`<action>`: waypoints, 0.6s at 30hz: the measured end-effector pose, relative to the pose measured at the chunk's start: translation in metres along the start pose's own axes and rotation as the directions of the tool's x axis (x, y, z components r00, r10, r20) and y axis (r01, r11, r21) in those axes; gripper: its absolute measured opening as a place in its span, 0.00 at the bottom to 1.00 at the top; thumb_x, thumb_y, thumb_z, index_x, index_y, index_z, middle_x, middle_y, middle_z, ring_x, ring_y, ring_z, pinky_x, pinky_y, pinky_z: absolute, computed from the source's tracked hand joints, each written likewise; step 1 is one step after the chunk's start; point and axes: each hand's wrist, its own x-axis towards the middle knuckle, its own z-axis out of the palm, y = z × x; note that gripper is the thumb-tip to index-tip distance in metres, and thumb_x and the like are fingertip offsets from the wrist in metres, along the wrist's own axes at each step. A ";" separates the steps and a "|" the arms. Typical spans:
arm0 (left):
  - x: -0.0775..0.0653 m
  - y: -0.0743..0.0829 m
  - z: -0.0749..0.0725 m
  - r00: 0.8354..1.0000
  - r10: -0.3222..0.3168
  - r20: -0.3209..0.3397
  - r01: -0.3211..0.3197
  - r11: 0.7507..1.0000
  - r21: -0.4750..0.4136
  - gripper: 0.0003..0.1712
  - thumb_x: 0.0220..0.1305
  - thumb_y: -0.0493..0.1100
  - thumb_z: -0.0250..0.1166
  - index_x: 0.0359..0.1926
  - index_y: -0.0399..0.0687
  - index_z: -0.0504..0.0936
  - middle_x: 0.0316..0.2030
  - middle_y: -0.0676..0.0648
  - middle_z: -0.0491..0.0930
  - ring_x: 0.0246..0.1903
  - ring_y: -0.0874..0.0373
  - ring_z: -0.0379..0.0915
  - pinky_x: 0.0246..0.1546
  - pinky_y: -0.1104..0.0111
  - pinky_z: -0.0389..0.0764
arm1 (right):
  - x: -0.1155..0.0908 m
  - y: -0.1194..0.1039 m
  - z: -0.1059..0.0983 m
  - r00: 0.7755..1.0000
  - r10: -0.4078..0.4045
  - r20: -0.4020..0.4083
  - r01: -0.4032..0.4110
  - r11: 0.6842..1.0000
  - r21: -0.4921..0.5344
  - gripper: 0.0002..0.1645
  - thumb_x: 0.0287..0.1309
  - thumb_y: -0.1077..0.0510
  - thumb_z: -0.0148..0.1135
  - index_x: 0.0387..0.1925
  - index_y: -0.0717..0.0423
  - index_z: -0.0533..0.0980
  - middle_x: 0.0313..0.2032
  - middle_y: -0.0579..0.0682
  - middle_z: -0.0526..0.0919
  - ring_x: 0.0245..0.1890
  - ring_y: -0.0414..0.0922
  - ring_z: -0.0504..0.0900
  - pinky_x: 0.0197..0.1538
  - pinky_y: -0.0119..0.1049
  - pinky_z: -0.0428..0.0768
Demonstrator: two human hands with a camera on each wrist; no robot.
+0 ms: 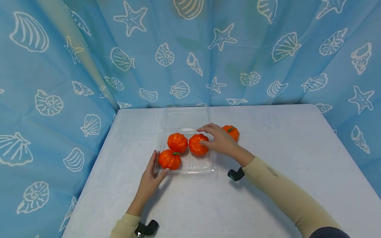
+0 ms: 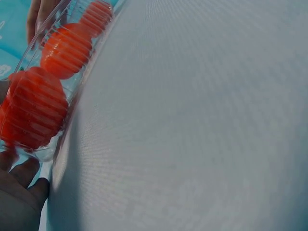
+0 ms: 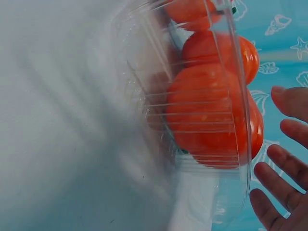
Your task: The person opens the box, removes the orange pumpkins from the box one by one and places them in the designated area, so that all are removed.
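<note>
A clear hinged plastic container [image 1: 193,168] stands on the table with its lid [image 1: 186,119] folded back. Three small orange pumpkins lie inside: one front left [image 1: 169,160], one back left [image 1: 177,142] and one at the right [image 1: 197,148]. My left hand [image 1: 151,177] rests at the container's front left corner, fingers along the side and thumb at the front edge. Over the right-hand pumpkin reaches my right hand [image 1: 221,140], fingers spread; in the right wrist view its fingertips [image 3: 262,168] stand apart from the pumpkin [image 3: 207,115], holding nothing.
Beyond my right hand, a fourth pumpkin [image 1: 232,132] with a green stem lies on the white-covered table [image 1: 282,142], outside the container. A blue shell-patterned curtain [image 1: 190,66] hangs behind the table and along its sides.
</note>
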 end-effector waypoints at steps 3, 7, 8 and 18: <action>0.000 -0.001 0.000 1.000 0.001 0.000 -0.001 1.000 -0.007 0.53 0.67 0.52 0.69 0.82 0.48 0.47 0.78 0.48 0.57 0.77 0.49 0.51 0.69 0.46 0.64 | 0.002 -0.002 0.003 1.000 0.003 0.017 -0.002 0.999 -0.034 0.29 0.62 0.49 0.71 0.65 0.43 0.77 0.64 0.50 0.75 0.63 0.52 0.74 0.62 0.53 0.78; 0.000 -0.002 0.000 1.000 0.003 0.002 -0.003 1.000 -0.011 0.53 0.68 0.52 0.69 0.82 0.48 0.47 0.78 0.48 0.57 0.77 0.50 0.51 0.69 0.46 0.62 | 0.003 -0.004 0.005 0.999 0.010 0.038 -0.007 0.997 -0.078 0.30 0.61 0.49 0.71 0.65 0.43 0.77 0.65 0.52 0.76 0.66 0.54 0.72 0.64 0.57 0.75; 0.001 -0.003 0.000 1.000 0.004 0.002 -0.004 1.000 -0.012 0.53 0.68 0.52 0.69 0.82 0.48 0.47 0.78 0.48 0.57 0.77 0.50 0.50 0.69 0.46 0.63 | 0.003 -0.004 0.006 0.999 0.012 0.043 -0.009 0.996 -0.085 0.31 0.61 0.49 0.72 0.65 0.43 0.77 0.65 0.52 0.76 0.65 0.55 0.73 0.65 0.57 0.75; 0.000 -0.003 0.000 1.000 0.004 0.004 -0.004 1.000 -0.020 0.51 0.69 0.52 0.68 0.82 0.48 0.48 0.78 0.48 0.55 0.77 0.49 0.49 0.70 0.47 0.62 | -0.004 -0.002 0.009 0.995 -0.079 0.055 0.085 0.991 -0.107 0.34 0.59 0.51 0.74 0.67 0.45 0.76 0.64 0.52 0.77 0.66 0.54 0.72 0.67 0.58 0.72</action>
